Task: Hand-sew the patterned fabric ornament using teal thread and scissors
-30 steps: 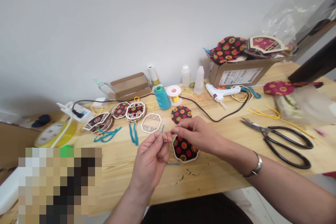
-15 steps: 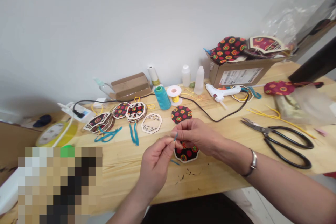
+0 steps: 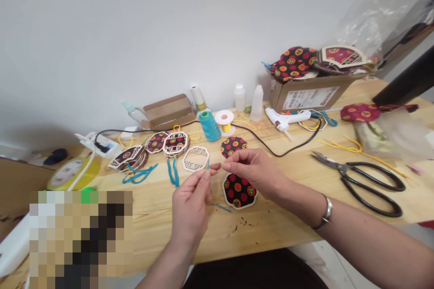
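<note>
The left hand [image 3: 191, 203] has its thumb and forefinger pressed together on a thin blue cord [image 3: 208, 163], whose short end sticks up past the fingertips. Just to the right of that pinch, the right hand [image 3: 259, 174] brings its thumb and forefinger tips close together; whether anything fine lies between them cannot be told. A metal bracelet [image 3: 327, 211] circles the right wrist.

Right under the right hand's fingers, a scalloped ornament [image 3: 239, 193] lies flat on the wooden tabletop [image 3: 288, 235], dark flowered fabric inside a pale rim. A strand of blue cord [image 3: 222, 208] lies nearer the wearer than the pinch, between the left hand and that ornament. Just beyond the right fingertips is a fabric cutout [image 3: 233, 146] in similar flowered cloth, and just beyond the left fingertips a pale lattice frame [image 3: 194, 165].

Farther past the grip stand a cone of blue thread [image 3: 210, 128] and a spool of yellow cord [image 3: 226, 127]. Left of them is a stack of lattice ornaments [image 3: 175, 144] with blue tassels. Well to the grip's right lie black-handled scissors [image 3: 343, 170], blades parted, with a white glue gun [image 3: 286, 119] behind.
</note>
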Tool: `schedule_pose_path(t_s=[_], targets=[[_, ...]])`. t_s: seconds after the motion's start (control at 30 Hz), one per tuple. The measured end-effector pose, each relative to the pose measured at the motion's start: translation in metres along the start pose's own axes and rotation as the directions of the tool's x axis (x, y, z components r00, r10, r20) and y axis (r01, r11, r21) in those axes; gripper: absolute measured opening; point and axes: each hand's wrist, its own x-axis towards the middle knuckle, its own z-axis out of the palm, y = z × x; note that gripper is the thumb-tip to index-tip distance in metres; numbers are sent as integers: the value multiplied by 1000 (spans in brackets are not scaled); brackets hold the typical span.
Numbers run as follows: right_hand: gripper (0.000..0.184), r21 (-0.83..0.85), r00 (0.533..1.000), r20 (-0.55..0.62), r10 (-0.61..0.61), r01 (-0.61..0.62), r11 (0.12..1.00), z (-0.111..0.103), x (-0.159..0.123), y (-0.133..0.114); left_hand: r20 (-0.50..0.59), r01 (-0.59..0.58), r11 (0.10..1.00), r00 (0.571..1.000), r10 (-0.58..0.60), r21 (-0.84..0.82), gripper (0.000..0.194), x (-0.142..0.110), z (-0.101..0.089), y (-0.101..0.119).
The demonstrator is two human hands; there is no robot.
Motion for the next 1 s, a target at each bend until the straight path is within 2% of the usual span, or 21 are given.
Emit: schedule_pose_path(t_s=[0.1, 0.17, 0.4, 0.5, 0.77, 1.0], targets=[[18, 5, 999, -15, -37, 37, 999, 3, -1, 4, 36, 105, 986, 994, -101, -127, 19, 1, 2, 1], [18, -13, 998, -35, -49, 49, 999, 5, -2, 7, 45, 130, 978, 991, -124, -164, 21, 1, 4, 2], [18, -251, 976, -65, -207, 185, 950, 7, -5, 14, 74, 158, 966, 987, -146, -206, 18, -3, 8, 2], [15, -291, 968, -47, -247, 223, 930, 7, -5, 17, 82, 161, 966, 986, -146, -204, 17, -3, 8, 3], [11, -181, 983, -13, -181, 176, 968, 10, -6, 17, 85, 168, 962, 985, -153, -215, 17, -4, 8, 3], [14, -161, 1000, 6, -30, 31, 987, 11, -5, 12, 66, 173, 961, 984, -162, -215, 23, -5, 9, 3]])
